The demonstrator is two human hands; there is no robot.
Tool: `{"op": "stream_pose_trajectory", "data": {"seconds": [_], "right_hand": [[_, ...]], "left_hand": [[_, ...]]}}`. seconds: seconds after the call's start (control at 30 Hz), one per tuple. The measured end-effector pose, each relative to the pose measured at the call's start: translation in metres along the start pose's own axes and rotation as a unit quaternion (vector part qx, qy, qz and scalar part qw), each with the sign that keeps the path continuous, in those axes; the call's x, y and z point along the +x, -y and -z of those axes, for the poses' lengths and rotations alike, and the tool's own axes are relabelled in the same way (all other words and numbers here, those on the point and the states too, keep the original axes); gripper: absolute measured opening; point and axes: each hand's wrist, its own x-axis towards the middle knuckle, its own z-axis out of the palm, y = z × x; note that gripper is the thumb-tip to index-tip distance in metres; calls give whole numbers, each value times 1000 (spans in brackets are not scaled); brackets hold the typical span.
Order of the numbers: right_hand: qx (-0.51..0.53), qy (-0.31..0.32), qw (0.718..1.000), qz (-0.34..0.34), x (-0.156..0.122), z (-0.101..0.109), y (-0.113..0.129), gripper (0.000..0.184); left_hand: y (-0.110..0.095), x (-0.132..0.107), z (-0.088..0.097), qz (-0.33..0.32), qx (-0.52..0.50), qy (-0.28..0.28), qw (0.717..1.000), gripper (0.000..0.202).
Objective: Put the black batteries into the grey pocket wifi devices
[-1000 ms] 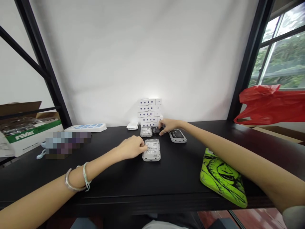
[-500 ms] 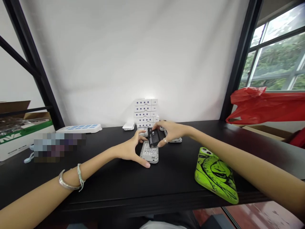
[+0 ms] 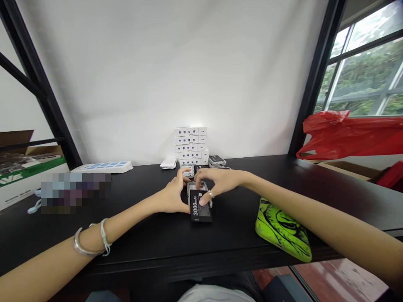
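- Black battery (image 3: 200,214) marked 3000mAh, held in the right hand (image 3: 220,181), the thumb flat on its printed face and the fingertips bent down at its far end; a ring (image 3: 211,194) sits on this hand.
- Beneath it, a white device shell (image 3: 189,188), lying on the surface (image 3: 151,239); the battery overlaps the shell and sticks out past its near edge, tilt unclear.
- Left hand (image 3: 171,196) spread in a curve along the shell's left side, thumb tip beside the battery's edge, fingers by the far end; whether the thumb touches is hard to tell. Two bracelets (image 3: 83,247) circle that wrist.
- Just behind the hands, another white shell (image 3: 188,171), partly hidden.
- Behind that, stacked white boxes (image 3: 189,147) against the wall, with thin white covers (image 3: 168,163) to their left and dark-topped devices (image 3: 217,160) to their right.
- Lime green phone case (image 3: 283,230) with black drawing, near the right forearm.
- Farther left, a white power strip (image 3: 102,168) and an open carton (image 3: 19,188).
- Far right, a red plastic bag (image 3: 352,136) below the window (image 3: 359,79).
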Motion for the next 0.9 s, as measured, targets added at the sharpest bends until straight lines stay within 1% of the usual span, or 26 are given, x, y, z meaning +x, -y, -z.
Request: {"op": "stream_pose_trajectory", "data": {"seconds": [0.13, 0.2, 0.27, 0.33, 0.4, 0.47, 0.5, 0.53, 0.63, 0.73, 0.83, 0.9], "right_hand": [[16, 2, 1000, 9, 4, -2, 5, 36], [72, -1, 997, -5, 5, -1, 3, 31], [170, -7, 985, -19, 5, 2, -5, 26], [264, -43, 963, -40, 6, 5, -16, 25], [307, -116, 941, -87, 8, 7, -27, 29], [299, -173, 928, -137, 10, 6, -33, 33], [288, -179, 929, -149, 11, 5, -33, 32], [276, -172, 934, -148, 12, 2, -31, 31], [238, -150, 953, -111, 15, -5, -15, 25], [208, -171, 958, -99, 15, -8, -2, 23], [165, -184, 965, -93, 14, -8, 0, 22], [100, -182, 974, -86, 13, -9, -3, 22]], "left_hand": [[1, 1, 0, 2, 4, 7, 1000, 110], [0, 1, -1, 5, -4, 6, 1000, 110], [0, 0, -1, 14, -20, 0, 1000, 110], [-1, 0, -1, 17, -36, -3, 999, 112], [-1, -1, -1, 14, -41, -3, 999, 113], [-2, -2, -1, 16, -37, -3, 999, 114], [-3, -2, -1, 20, -36, -5, 999, 114], [-3, -2, -1, 25, -35, -7, 999, 114], [-4, -2, -1, 20, -38, -2, 999, 113], [-1, -1, -1, 2, -49, 1, 999, 111], [1, 0, -1, 2, -53, -7, 999, 111], [2, 0, -1, 3, -50, -13, 999, 112]]}}
